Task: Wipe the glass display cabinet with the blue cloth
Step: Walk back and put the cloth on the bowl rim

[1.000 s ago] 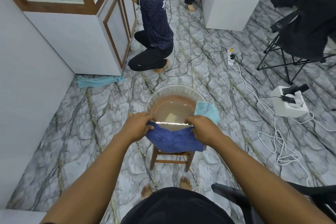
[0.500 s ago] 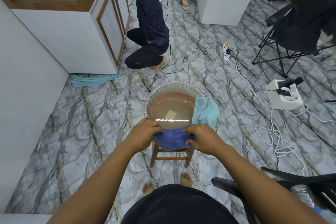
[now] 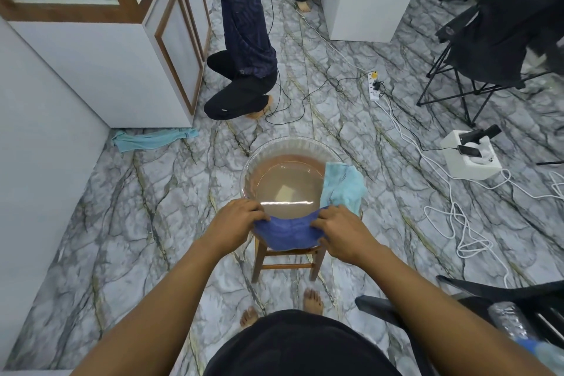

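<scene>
A dark blue cloth [image 3: 288,232] hangs over the near rim of a clear glass bowl [image 3: 283,146] filled with cloudy brownish water. My left hand [image 3: 233,224] grips the cloth's left end and my right hand [image 3: 343,233] grips its right end. The bowl stands on a small wooden stool [image 3: 287,262]. A light turquoise cloth [image 3: 343,186] drapes over the bowl's right rim. The glass display cabinet [image 3: 100,12], with a wooden frame and white base, stands at the upper left.
A crouching person [image 3: 244,49] reaches up at the cabinet. A turquoise cloth [image 3: 152,139] lies on the marble floor by its base. White cables [image 3: 457,214], a power strip [image 3: 374,85], a white box [image 3: 470,156], a black folding chair [image 3: 488,49] and a black chair [image 3: 476,299] are at right.
My hands have bunched the blue cloth narrower on the bowl's near rim, then spread slightly apart again. The view tilted, so the bowl sits a little higher in frame.
</scene>
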